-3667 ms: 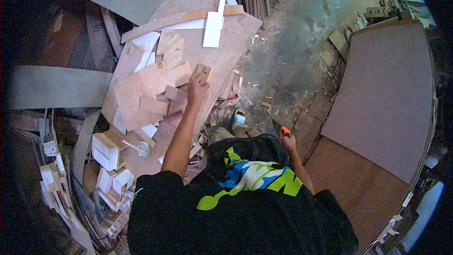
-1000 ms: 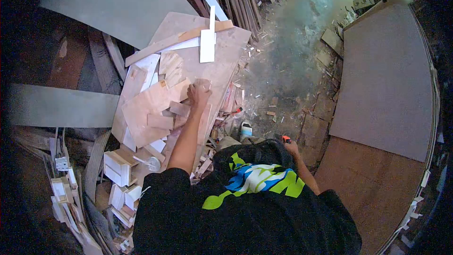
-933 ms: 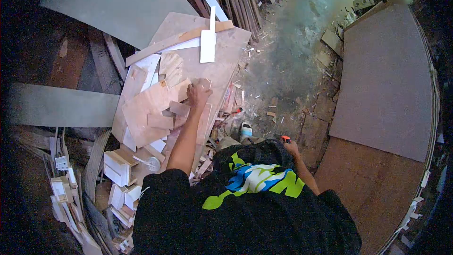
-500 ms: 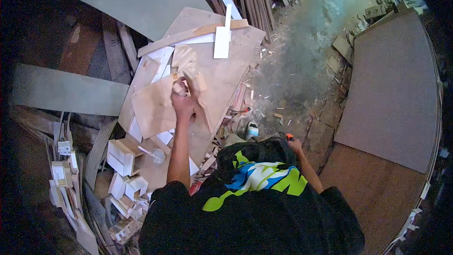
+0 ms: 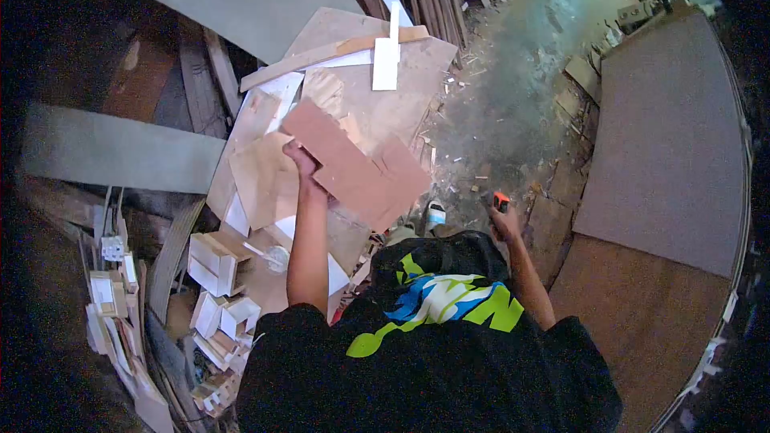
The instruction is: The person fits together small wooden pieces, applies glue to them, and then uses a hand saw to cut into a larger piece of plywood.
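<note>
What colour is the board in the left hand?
The board in the left hand is pinkish brown, best seen in the head view.

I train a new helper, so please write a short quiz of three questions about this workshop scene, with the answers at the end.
1. Fill in: the person's ____ hand holds the reddish-brown board.

2. True or false: the outline of this board is a plain rectangle.

3. What does the right hand hold?
A) a blue bottle
B) an orange-and-black tool
C) a white sheet

Key: 1. left hand; 2. false, it has a notch; 3. B.
</note>
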{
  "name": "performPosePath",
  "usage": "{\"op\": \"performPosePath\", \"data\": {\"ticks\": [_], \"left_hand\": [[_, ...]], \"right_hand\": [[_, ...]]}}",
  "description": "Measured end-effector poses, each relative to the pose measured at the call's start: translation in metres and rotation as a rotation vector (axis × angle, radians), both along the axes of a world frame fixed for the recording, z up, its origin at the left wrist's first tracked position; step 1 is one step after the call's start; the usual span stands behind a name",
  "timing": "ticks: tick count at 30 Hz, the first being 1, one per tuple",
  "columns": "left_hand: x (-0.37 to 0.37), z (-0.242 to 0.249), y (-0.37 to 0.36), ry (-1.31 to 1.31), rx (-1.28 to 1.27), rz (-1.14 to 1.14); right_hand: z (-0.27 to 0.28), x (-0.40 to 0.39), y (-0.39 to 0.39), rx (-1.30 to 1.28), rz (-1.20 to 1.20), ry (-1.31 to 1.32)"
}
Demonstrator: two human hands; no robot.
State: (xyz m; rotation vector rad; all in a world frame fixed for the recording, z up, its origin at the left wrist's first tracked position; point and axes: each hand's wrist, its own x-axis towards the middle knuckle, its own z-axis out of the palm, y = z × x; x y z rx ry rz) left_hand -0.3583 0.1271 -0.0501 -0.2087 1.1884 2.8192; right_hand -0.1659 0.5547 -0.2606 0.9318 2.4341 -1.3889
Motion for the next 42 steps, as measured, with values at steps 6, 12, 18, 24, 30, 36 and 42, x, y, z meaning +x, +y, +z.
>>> {"op": "performPosePath", "data": {"ticks": [6, 12, 18, 24, 30, 36, 42], "left_hand": [[0.01, -0.043, 0.02, -0.043, -0.022, -0.479], [0.01, -0.092, 0.02, -0.241, -0.05, -0.518], [0.018, -0.095, 0.016, -0.253, -0.039, -0.58], [0.015, -0.114, 0.017, -0.342, -0.151, -0.578], [-0.008, -0.118, 0.0, -0.342, 0.046, -0.555], [-0.016, -0.152, -0.017, -0.119, -0.844, -0.465], [-0.002, -0.141, 0.019, -0.012, -1.22, -0.466]], "right_hand": [[0.091, -0.029, -0.085, -0.477, -0.083, 0.27], [0.119, -0.025, -0.151, -0.465, 0.061, 0.297], [0.122, -0.009, -0.175, -0.535, -0.008, 0.042], [0.083, 0.022, -0.206, -0.681, -0.232, 0.202], [0.086, 0.018, -0.204, -0.701, -0.348, 0.06], [0.048, 0.01, -0.215, -0.554, -0.391, 0.029], [-0.01, 0.022, -0.23, -0.464, -0.44, -0.048]]}}
